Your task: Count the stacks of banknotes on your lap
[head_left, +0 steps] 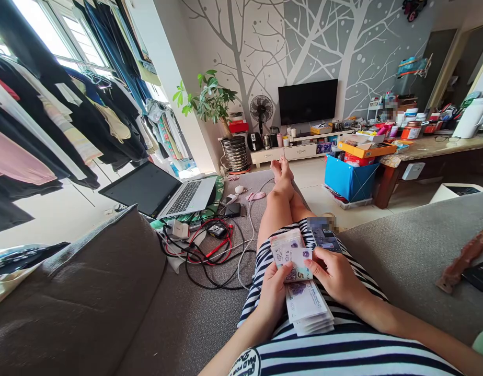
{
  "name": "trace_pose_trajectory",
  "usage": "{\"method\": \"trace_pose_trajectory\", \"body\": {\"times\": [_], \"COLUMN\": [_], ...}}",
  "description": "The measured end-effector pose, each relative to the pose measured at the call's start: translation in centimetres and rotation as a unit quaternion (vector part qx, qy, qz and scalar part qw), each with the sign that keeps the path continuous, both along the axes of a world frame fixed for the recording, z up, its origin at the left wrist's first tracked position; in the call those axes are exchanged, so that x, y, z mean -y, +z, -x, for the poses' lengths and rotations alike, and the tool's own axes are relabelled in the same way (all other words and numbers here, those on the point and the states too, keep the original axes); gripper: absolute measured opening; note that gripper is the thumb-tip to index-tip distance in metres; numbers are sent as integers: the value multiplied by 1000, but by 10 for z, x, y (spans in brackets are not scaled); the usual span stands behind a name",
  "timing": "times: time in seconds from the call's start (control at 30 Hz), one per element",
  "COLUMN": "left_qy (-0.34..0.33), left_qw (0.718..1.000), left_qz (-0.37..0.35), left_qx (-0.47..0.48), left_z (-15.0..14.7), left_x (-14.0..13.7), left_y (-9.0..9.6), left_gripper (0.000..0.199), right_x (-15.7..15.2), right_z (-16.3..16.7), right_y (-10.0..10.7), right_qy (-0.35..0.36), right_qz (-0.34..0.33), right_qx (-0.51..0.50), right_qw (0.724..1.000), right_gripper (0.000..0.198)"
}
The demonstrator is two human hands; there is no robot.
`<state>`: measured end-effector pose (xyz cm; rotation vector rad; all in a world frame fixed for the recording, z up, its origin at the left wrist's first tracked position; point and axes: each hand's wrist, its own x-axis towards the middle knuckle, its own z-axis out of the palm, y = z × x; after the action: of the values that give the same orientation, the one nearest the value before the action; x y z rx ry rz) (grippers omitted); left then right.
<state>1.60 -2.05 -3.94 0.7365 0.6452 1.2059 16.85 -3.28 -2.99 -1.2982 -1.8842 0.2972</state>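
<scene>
A thick stack of banknotes (307,308) lies lengthwise on my lap, over a black-and-white striped dress. My left hand (273,293) grips the stack's left edge from below, thumb on top. My right hand (335,275) pinches the top note, a purple note marked 5 (299,262), and bends it upward. A phone (323,235) rests on my thigh just beyond the right hand. My bare legs stretch out along the grey sofa (179,318).
A tangle of cables and chargers (210,245) and an open laptop (163,190) lie on the sofa to my left. Clothes hang at the left window. A blue box (349,180), a cluttered table (433,149) and a TV (308,102) stand ahead.
</scene>
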Motion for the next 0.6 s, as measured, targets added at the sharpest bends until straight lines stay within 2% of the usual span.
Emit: {"method": "trace_pose_trajectory", "body": {"times": [0.23,0.33,0.47,0.6], "left_qy": [4,29,56,47], "left_qw": [1000,999,998,999], "left_qz": [-17,-12,24,16], "left_qx": [3,10,19,-13], "left_z": [1,2,1,2], "left_x": [-2,-5,-8,-7], "left_y": [-3,-6,-10,-8], "left_gripper": [18,21,21,21], "right_x": [0,2,6,9], "right_z": [2,1,0,0], "right_y": [-3,-3,1,3], "right_qy": [-10,-5,40,104], "right_qz": [-30,-44,-81,-102], "right_qx": [21,19,28,29], "right_qw": [999,999,996,989], "right_gripper": [32,33,30,19]}}
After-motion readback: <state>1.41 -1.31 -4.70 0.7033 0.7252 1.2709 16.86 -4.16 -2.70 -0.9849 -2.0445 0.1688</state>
